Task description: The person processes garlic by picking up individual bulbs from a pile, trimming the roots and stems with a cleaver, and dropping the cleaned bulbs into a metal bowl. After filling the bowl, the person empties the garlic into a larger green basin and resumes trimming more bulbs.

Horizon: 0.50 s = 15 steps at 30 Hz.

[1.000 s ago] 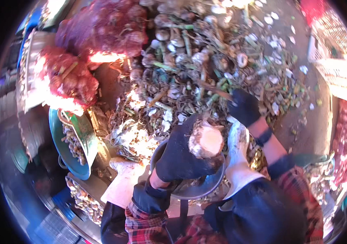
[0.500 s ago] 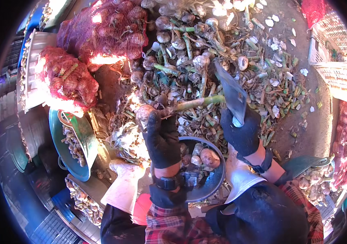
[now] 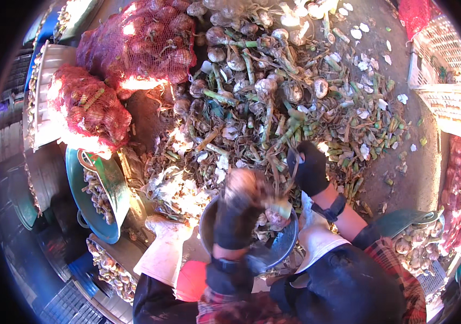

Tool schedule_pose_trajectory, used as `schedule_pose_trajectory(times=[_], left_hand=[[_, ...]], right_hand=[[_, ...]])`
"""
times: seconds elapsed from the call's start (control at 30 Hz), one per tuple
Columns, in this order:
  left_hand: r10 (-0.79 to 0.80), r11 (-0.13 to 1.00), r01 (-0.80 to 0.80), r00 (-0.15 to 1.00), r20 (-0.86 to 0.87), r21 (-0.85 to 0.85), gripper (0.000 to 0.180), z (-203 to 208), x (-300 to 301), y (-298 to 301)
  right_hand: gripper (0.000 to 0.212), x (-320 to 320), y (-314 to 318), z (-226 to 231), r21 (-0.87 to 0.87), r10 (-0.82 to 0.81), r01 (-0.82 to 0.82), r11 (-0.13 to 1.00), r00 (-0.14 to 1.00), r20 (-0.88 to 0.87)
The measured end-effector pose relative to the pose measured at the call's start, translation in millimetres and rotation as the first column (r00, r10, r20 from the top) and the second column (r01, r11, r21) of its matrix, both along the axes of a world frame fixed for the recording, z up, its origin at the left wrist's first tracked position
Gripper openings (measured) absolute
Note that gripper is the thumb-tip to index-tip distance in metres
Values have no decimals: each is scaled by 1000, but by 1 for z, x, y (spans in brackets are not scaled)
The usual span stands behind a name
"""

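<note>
My left hand point(image 3: 236, 218), in a dark glove, is smeared by motion above a dark round bucket point(image 3: 296, 237) between my boots. It is closed on a garlic bulb point(image 3: 243, 182), also blurred, with a cut stem seeming to point right. Some bulbs lie inside the bucket, partly hidden by the hand. My right hand point(image 3: 311, 168), gloved too, is closed round a knife's pale handle end point(image 3: 300, 157) to the right of the bucket. The blade is hard to make out here. Beyond both hands spreads a heap of garlic bulbs with stems point(image 3: 252, 92).
Red mesh sacks of bulbs point(image 3: 139, 43) stand at the far left. A green basin point(image 3: 71, 183) of small pieces sits left. White plastic crates point(image 3: 452, 97) and another red sack point(image 3: 460, 189) line the right. Cut stems point(image 3: 371, 119) litter the ground.
My left hand has drawn back toward me, from the heap to over the bucket, with the bulb. The long green stem is off it. My right hand has lowered slightly; the broad blade no longer shows clearly.
</note>
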<state>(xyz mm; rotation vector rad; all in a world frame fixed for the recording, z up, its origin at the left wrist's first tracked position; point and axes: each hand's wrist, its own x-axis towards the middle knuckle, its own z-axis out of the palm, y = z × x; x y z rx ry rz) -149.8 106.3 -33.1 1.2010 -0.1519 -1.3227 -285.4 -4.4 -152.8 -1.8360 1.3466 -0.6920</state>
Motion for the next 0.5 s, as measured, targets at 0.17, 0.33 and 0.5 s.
schedule_pose_trajectory(times=[0.17, 0.33, 0.5], left_hand=[[-782, 619, 694, 502, 370, 366, 71, 23, 71, 26], [-490, 864, 367, 766, 415, 343, 51, 15, 63, 12], [-285, 956, 217, 848, 446, 198, 37, -21, 59, -15]], right_hand=[[32, 59, -53, 15, -76, -60, 56, 996, 997, -53], [50, 80, -77, -10, -228, 9, -54, 972, 981, -196], [74, 47, -66, 4, 292, 132, -89, 952, 982, -132]])
